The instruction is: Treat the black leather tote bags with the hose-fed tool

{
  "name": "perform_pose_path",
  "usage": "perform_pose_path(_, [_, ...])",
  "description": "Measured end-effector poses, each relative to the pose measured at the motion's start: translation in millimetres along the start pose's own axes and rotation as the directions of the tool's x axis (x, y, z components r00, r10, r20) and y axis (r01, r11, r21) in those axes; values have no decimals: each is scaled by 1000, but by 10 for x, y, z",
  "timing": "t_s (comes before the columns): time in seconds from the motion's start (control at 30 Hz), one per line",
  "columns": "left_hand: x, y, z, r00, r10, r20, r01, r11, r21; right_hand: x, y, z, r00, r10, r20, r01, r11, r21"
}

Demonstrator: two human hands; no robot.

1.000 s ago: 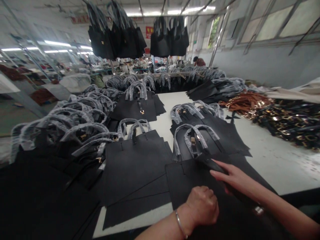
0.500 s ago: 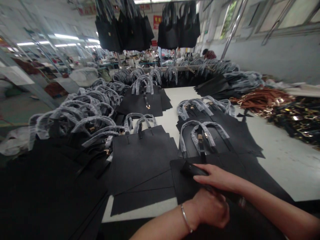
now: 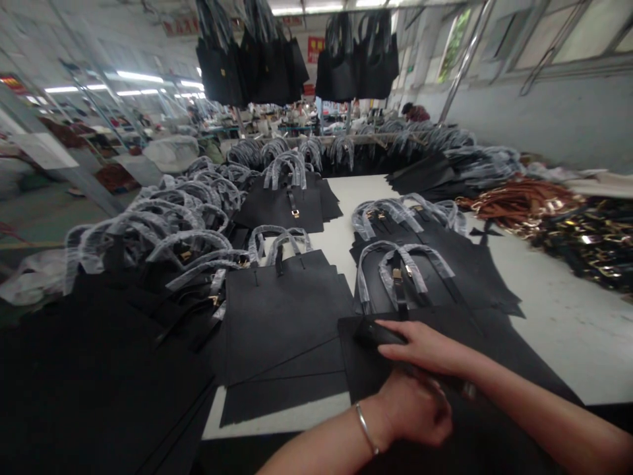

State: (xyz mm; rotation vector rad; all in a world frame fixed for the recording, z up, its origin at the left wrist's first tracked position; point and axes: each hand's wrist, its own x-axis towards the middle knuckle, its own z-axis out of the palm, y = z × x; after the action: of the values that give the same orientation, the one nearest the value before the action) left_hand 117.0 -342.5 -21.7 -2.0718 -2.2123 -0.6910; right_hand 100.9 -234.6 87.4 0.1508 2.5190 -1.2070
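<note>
In the head view, my right hand [image 3: 422, 346] pinches a dark black strap [image 3: 370, 334] between thumb and fingers, over a flat black bag panel [image 3: 499, 356]. Just below it, my left hand [image 3: 413, 406] is curled into a fist, a silver bangle on its wrist; whatever its fingers hold is hidden. Something small and shiny shows beside the right wrist, too blurred to name. Beyond the hands lie plastic-wrapped bag handles [image 3: 368, 274] and a black tab with a gold buckle [image 3: 398, 280]. Left of them rests another black bag panel [image 3: 289, 316] with wrapped handles.
Bag panels with wrapped handles [image 3: 168, 211] are heaped on the left. Brown straps [image 3: 524, 204] and black straps with gold hardware [image 3: 588, 237] lie piled on the white table [image 3: 554, 330]. Finished black bags [image 3: 274, 69] hang overhead. A person [image 3: 416, 113] is far behind.
My right hand has shifted very slightly left with the strap. My left fist has turned a little and stays below it. The view has moved slightly.
</note>
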Motion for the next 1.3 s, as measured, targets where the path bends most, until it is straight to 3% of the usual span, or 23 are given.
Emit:
perform_pose_path(0.13, [-36,4,-38,997,-75,-12,74,995,-70,-84,23,-199,966,78,-247,-73,997,30])
perform_pose_path(0.2, [-40,7,-31,996,-88,-14,87,993,-77,-225,102,-329,949,129,-287,-134,991,5])
perform_pose_path(0.33, [-29,-1,19,996,-82,-37,78,992,-96,-457,301,-390,948,291,-132,-298,954,-36])
perform_pose_path(0.47, [-31,-10,50,995,-79,-65,72,992,-102,-415,364,-252,926,370,-72,-372,928,-20])
perform_pose_path(0.83, [-22,2,14,993,-111,-29,107,987,-120,-324,318,-231,947,319,-40,-320,947,-32])
perform_pose_path(0.97, [-41,3,44,995,-103,-5,101,984,-148,-257,320,-168,961,192,-197,-189,981,34])
perform_pose_path(1.03, [-56,-48,12,991,-130,-44,119,975,-189,-301,307,-224,935,146,-323,-122,988,94])
perform_pose_path(1.1, [-61,-169,-81,948,-283,-144,258,951,-169,-431,320,-337,889,150,-433,-87,983,160])
perform_pose_path(1.13, [-57,-258,-148,894,-401,-201,383,915,-124,-522,345,-399,866,169,-470,-86,977,193])
perform_pose_path(1.2, [-32,-475,-297,729,-622,-287,650,760,5,-721,446,-497,825,223,-519,-102,963,251])
perform_pose_path(1.23, [-14,-593,-367,654,-695,-298,741,669,67,-816,521,-523,805,251,-538,-116,955,272])
perform_pose_path(1.3, [32,-818,-471,566,-782,-261,824,548,145,-977,711,-524,764,303,-569,-146,941,306])
